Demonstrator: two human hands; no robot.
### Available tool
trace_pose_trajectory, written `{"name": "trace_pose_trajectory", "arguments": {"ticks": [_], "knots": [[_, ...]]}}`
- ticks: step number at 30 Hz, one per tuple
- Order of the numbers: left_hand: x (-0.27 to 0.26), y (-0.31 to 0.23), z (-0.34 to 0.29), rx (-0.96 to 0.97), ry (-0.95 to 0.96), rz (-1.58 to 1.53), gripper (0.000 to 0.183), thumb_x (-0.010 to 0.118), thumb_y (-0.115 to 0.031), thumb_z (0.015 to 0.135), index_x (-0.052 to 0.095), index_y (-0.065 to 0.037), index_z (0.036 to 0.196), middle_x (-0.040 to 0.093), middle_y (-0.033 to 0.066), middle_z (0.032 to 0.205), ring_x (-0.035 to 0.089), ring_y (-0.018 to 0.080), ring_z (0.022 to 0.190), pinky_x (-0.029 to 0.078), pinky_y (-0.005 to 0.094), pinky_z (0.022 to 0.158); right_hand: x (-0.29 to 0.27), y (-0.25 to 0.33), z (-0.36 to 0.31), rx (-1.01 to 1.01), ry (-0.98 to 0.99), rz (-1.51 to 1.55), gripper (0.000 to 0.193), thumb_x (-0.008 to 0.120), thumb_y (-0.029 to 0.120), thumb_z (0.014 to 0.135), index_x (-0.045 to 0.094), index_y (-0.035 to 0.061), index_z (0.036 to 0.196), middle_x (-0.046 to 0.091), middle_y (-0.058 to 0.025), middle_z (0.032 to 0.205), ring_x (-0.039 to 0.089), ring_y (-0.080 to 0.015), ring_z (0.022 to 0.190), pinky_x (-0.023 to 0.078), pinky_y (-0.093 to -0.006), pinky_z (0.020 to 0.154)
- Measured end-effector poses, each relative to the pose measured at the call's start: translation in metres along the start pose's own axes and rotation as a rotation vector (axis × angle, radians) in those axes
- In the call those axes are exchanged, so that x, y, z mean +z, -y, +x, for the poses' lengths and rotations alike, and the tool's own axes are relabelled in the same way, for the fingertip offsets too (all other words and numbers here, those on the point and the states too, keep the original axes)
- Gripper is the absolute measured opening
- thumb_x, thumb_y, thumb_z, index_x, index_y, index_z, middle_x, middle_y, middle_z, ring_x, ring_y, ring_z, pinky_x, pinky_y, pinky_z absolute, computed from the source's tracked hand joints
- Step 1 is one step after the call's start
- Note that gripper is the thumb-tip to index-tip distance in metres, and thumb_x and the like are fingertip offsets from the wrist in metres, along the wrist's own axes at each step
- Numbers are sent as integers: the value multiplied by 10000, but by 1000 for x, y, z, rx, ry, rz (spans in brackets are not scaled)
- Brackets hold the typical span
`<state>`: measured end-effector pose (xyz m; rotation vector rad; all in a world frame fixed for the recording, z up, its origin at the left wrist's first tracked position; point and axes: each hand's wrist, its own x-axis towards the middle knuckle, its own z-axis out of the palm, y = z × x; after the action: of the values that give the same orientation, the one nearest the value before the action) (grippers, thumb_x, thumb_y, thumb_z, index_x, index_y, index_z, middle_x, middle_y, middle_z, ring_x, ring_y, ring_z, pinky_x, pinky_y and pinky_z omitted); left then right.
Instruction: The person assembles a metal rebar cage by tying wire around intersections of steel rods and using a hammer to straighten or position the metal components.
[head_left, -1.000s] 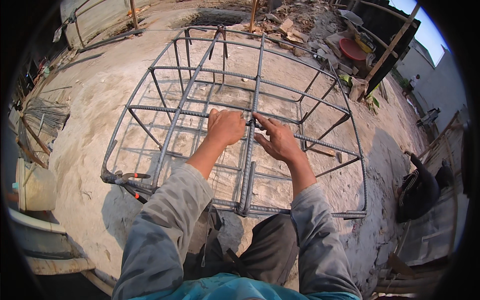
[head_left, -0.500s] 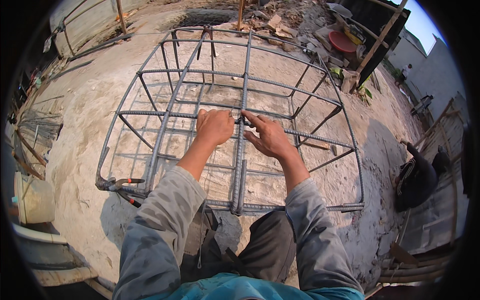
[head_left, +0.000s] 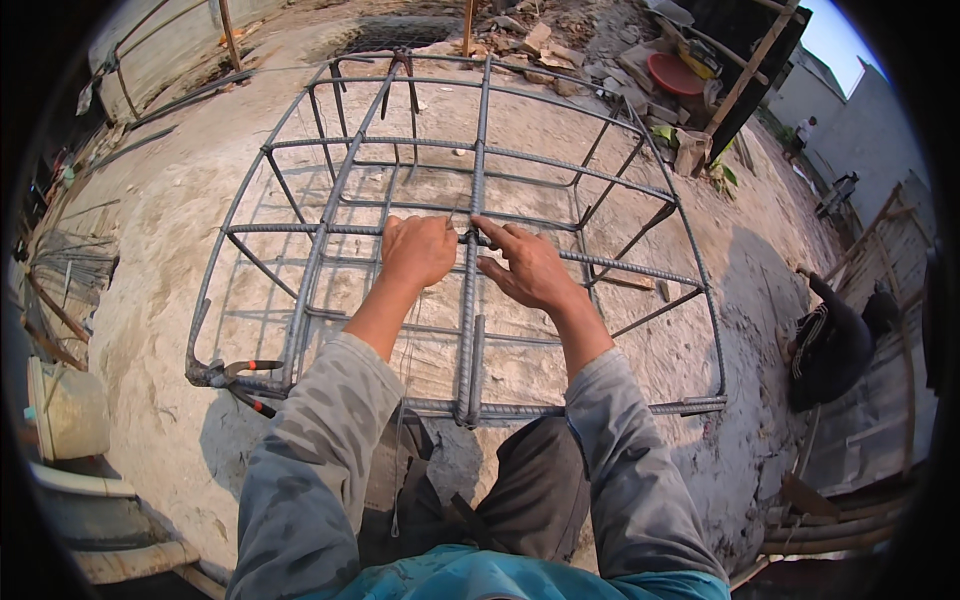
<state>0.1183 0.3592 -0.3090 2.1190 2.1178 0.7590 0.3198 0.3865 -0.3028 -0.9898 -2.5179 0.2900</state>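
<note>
A cage of ribbed steel rebar [head_left: 590,410] stands on the ground before me. My left hand [head_left: 418,250] is closed beside a crossing near its middle, left of the long centre bar [head_left: 470,330]. Thin tie wire [head_left: 396,510] hangs below that hand toward my legs, and its fingers appear to pinch the wire. On the other side of the crossing, my right hand [head_left: 535,268] rests its index fingertip on the bar, with thumb and fingers apart. Pincers [head_left: 245,368] with red-tipped handles hang on the cage's near left corner.
Pale uneven ground [head_left: 140,300] surrounds the cage. At the left stands a whitish bucket [head_left: 75,410], with a bundle of thin rods [head_left: 70,255] beyond it. Rubble and a red basin [head_left: 675,75] lie far right. A dark-clothed person [head_left: 835,350] is low at the right.
The view has shifted slightly, so the cage sits a little further left. Both hands stay at the same crossing, with nearly the same finger positions.
</note>
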Motion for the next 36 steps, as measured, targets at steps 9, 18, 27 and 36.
{"name": "trace_pose_trajectory", "arguments": {"ticks": [9,18,27,36], "knots": [[-3,-2,-1,-6,15,7,301,489,-280,924,706,-71,921,708,180,874,666,350,904,388,480,881,0,1,1,14,6,7,618,639,350,920,434,214,1486,652,-151,1020,640,-361,968,465,-494,836],[-1,0,0,13,-12,0,313,479,-276,917,704,-60,893,701,198,851,663,373,867,396,485,850,1,0,1,16,9,2,626,648,341,924,427,209,1495,656,-144,1009,649,-344,937,465,-475,824],[-3,-1,-1,17,-11,-1,313,477,-267,917,706,-55,900,700,203,857,662,371,871,394,482,852,3,-2,2,-3,-1,-8,642,662,313,930,412,206,1511,668,-147,1010,667,-328,907,503,-453,805],[-3,-1,0,12,6,-7,313,471,-264,912,699,-51,886,700,201,864,658,370,889,388,485,849,6,-5,1,-4,-8,25,636,657,342,914,428,198,1490,652,-142,992,653,-350,920,476,-492,801]]}}
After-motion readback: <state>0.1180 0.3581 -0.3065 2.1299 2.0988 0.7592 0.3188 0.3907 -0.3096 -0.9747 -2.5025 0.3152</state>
